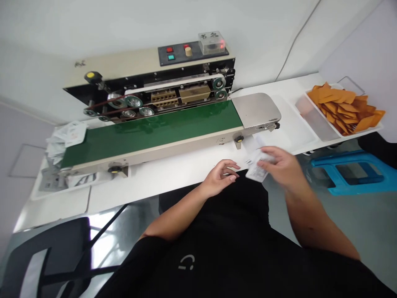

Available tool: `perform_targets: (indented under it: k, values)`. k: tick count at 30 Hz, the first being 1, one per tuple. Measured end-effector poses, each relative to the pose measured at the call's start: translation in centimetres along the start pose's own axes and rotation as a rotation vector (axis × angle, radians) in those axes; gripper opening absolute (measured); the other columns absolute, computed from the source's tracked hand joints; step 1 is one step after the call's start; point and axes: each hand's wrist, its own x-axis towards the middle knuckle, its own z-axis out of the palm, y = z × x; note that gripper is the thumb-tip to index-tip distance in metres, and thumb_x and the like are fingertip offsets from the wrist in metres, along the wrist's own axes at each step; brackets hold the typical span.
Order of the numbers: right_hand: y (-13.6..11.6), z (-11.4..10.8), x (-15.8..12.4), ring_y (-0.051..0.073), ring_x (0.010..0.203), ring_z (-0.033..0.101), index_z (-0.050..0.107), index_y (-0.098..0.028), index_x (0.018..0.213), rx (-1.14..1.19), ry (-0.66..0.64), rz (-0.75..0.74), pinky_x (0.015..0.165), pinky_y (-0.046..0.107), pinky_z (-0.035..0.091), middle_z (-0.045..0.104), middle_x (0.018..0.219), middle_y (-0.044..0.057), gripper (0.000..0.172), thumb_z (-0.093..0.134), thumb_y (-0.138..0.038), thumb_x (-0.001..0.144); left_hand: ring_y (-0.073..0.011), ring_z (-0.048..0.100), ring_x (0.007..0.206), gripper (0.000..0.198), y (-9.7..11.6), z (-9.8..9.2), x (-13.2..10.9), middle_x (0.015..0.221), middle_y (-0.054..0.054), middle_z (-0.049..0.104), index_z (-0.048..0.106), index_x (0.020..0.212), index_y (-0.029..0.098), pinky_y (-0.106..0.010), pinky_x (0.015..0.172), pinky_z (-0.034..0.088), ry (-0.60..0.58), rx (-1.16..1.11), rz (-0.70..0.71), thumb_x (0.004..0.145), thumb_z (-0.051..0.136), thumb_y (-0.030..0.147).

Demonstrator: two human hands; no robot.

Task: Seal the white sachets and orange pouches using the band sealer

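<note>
My right hand [281,165] pinches a small white printed pouch [258,169] between thumb and fingers, just over the front edge of the table. The pouch is slightly blurred, and its print cannot be read. My left hand [221,177] is a little to the left of the pouch, fingers loosely curled and apart, with nothing in them. Beyond both hands runs the green conveyor belt [161,132] of a band sealing machine [149,89]. A metal plate [257,109] extends from the belt's right end.
White pouches [70,134] are heaped at the belt's left end, above a white tray [37,191]. Orange packets fill a white bin [321,118] at the right. A blue stool [338,165] stands below right, a black chair [58,244] below left.
</note>
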Motion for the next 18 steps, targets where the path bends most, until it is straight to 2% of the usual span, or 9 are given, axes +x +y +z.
perform_targets:
  k: [1,3,5,7,10,13,16,18]
  values:
    - [0.0,1.5,-1.2,0.022,0.085,0.074,0.082,-0.023,0.117,0.014,-0.072,0.003,0.073,0.033,0.062,0.078,0.112,0.008,0.046,0.092,-0.042,0.077,-0.0234,0.074,0.103,0.059,0.4,0.9,0.2,0.127,-0.013,0.069,0.063,0.130,0.023,-0.032,0.079,0.062,-0.011,-0.014,-0.004,0.085,0.089,0.052]
    - [0.0,3.9,-2.5,0.024,0.098,0.074,0.082,-0.024,0.118,0.063,-0.096,-0.022,0.081,0.034,0.062,0.077,0.118,0.007,0.044,0.091,-0.043,0.079,-0.0207,0.074,0.090,0.057,0.8,2.2,0.7,0.110,-0.009,0.073,0.064,0.130,0.021,-0.028,0.068,0.062,0.019,-0.005,-0.044,0.087,0.086,0.054]
    - [0.1,5.4,-2.8,0.022,0.097,0.072,0.079,-0.025,0.121,0.140,-0.022,-0.043,0.078,0.032,0.062,0.075,0.117,0.007,0.046,0.090,-0.044,0.080,-0.0186,0.074,0.080,0.054,1.0,3.0,1.0,0.096,-0.006,0.074,0.066,0.123,0.019,-0.026,0.061,0.060,0.129,-0.009,-0.055,0.088,0.084,0.056]
    - [0.2,6.5,-2.8,0.020,0.089,0.071,0.074,-0.026,0.129,0.221,0.043,-0.033,0.071,0.030,0.060,0.073,0.111,0.005,0.054,0.090,-0.044,0.080,-0.0175,0.073,0.073,0.053,1.0,3.2,1.2,0.089,-0.004,0.074,0.067,0.114,0.017,-0.024,0.056,0.058,0.242,-0.043,-0.044,0.085,0.086,0.057]
    - [0.5,7.8,-3.1,0.021,0.092,0.072,0.068,-0.026,0.136,0.334,0.048,-0.016,0.074,0.032,0.062,0.073,0.110,0.006,0.063,0.091,-0.043,0.079,-0.0160,0.072,0.069,0.052,0.9,3.0,1.3,0.088,-0.004,0.074,0.065,0.104,0.017,-0.023,0.051,0.056,0.399,-0.119,-0.009,0.081,0.089,0.058]
    - [0.8,9.1,-3.5,0.023,0.098,0.073,0.073,-0.022,0.122,0.399,-0.013,0.033,0.079,0.034,0.063,0.076,0.112,0.008,0.051,0.091,-0.042,0.079,-0.0146,0.071,0.069,0.053,0.8,2.5,1.2,0.088,-0.003,0.074,0.062,0.100,0.019,-0.022,0.051,0.056,0.538,-0.160,0.023,0.078,0.092,0.057]
    - [1.0,10.1,-3.7,0.018,0.077,0.070,0.075,-0.019,0.104,0.380,-0.032,0.084,0.068,0.031,0.061,0.078,0.096,0.006,0.035,0.088,-0.043,0.083,-0.0139,0.071,0.069,0.054,1.0,2.1,0.8,0.085,-0.001,0.073,0.059,0.095,0.019,-0.021,0.052,0.056,0.599,-0.161,0.041,0.076,0.093,0.057]
    - [1.1,10.5,-3.6,0.016,0.069,0.067,0.074,-0.018,0.097,0.351,-0.018,0.086,0.062,0.030,0.059,0.077,0.088,0.005,0.031,0.087,-0.044,0.085,-0.0137,0.071,0.070,0.054,1.2,1.9,0.6,0.084,0.000,0.073,0.058,0.092,0.020,-0.021,0.053,0.056,0.628,-0.170,0.056,0.076,0.092,0.058]
